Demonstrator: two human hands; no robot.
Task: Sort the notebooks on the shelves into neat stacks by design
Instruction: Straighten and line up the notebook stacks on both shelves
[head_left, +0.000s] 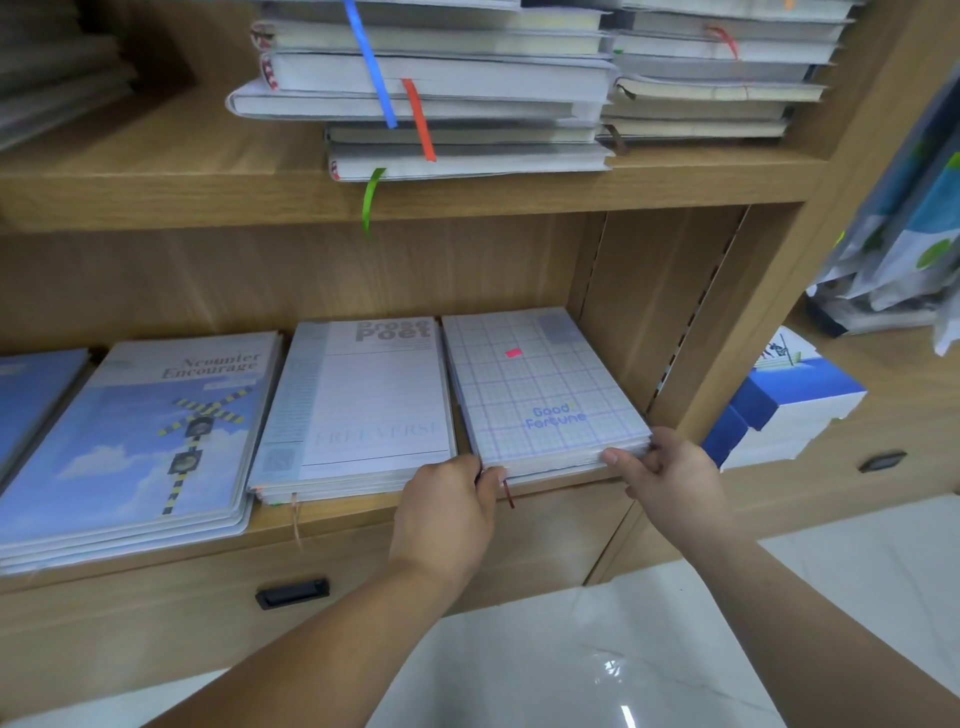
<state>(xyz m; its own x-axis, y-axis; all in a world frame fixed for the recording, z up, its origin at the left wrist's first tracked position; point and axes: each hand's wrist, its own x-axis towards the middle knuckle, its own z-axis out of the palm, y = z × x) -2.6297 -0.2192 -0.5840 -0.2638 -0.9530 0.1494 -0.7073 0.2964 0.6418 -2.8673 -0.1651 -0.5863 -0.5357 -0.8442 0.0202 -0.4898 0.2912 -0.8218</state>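
Observation:
On the lower shelf (561, 480) a stack of grid-pattern "Good Fortune" notebooks (540, 389) lies at the right end, beside the shelf's side wall. My left hand (447, 512) grips the stack's front left corner, and my right hand (667, 475) pinches its front right corner. Left of it lies a white "Prose Poet" stack (363, 405), then a sky-blue "Ncounter Encourage" stack (150, 441). A further blue notebook (36, 384) shows at the far left edge.
The upper shelf (156, 192) carries two uneven piles of grey notebooks (441, 93) with blue, orange and green ribbons hanging down. A drawer handle (293, 592) sits below the lower shelf. Blue-and-white boxes (784, 405) stand on a counter to the right.

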